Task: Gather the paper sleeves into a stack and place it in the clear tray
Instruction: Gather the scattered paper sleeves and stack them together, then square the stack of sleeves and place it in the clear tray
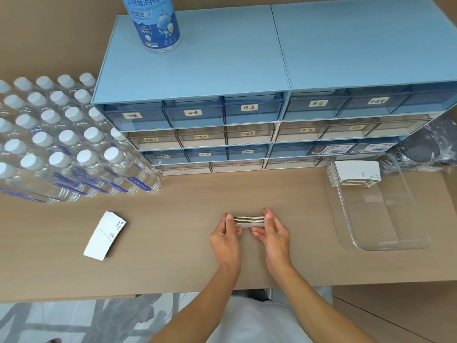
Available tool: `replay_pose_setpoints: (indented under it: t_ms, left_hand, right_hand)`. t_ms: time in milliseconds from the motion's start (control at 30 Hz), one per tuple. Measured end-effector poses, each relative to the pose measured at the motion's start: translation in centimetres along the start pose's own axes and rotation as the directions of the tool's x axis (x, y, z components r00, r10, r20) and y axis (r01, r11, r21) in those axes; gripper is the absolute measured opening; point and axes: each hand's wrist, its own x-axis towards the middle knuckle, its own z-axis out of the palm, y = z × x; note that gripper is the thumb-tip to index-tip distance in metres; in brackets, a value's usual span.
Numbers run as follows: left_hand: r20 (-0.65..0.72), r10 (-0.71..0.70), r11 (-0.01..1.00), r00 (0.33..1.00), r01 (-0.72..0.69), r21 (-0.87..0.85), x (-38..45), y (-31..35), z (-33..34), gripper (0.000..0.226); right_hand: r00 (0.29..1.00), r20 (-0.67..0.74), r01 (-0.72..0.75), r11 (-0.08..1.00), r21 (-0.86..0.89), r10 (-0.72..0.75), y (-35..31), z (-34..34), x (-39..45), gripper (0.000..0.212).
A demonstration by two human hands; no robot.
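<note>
The desk (173,194) carries, at the back, a blue drawer unit (247,70) with a spray bottle (155,23) on top, its upper part cut off by the frame; a block of water bottles (61,134) at the left runs out of view, and something dark under plastic wrap (425,147) at the far right cannot be identified. The clear tray (408,243) sits on the right of the desk, and a stack (356,173) of sleeves already lies at its far end. Near the left front a few loose sleeves (105,235) lie flat and overlapped; how many is hard to tell. In the middle, well apart from both, the left hand (226,237) and right hand (272,233) hold a small bundle (248,220) of sleeves between them, one at each end, seen edge-on so that only its layered rim shows. Each grip is closed around an end of the bundle, thumbs on top, with the fingers mostly hidden underneath. Whether the bundle rests on the desk or is lifted clear of it cannot be told. The step in hand looks like squaring the bundle into a neat stack. The next move probably calls either for reaching left to add the loose sleeves, or for carrying the bundle right, over the tray wall, and setting it down beside or on the stack there without letting it fan out.
</note>
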Motion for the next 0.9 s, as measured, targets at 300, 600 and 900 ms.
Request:
replay_pose_setpoints:
  t_ms: [300,600,900]
  left_hand:
    - [0.015,0.064,0.998,0.998,-0.064,0.0,-0.2,0.4,0.1,0.022]
    - [0.061,0.058,0.995,0.996,-0.063,0.077,0.1,-0.1,-0.4,0.036]
    - [0.188,0.018,0.995,0.982,-0.037,0.098,1.1,0.2,-1.5,0.029]
  right_hand:
    - [1.0,-0.015,0.019,1.0,0.005,-0.019,-0.3,-0.2,0.3,0.044]
    - [1.0,-0.016,0.011,1.0,-0.018,-0.011,-0.1,-0.5,0.5,0.045]
    - [1.0,-0.001,0.006,1.0,-0.012,-0.006,-0.2,-0.7,0.8,0.041]
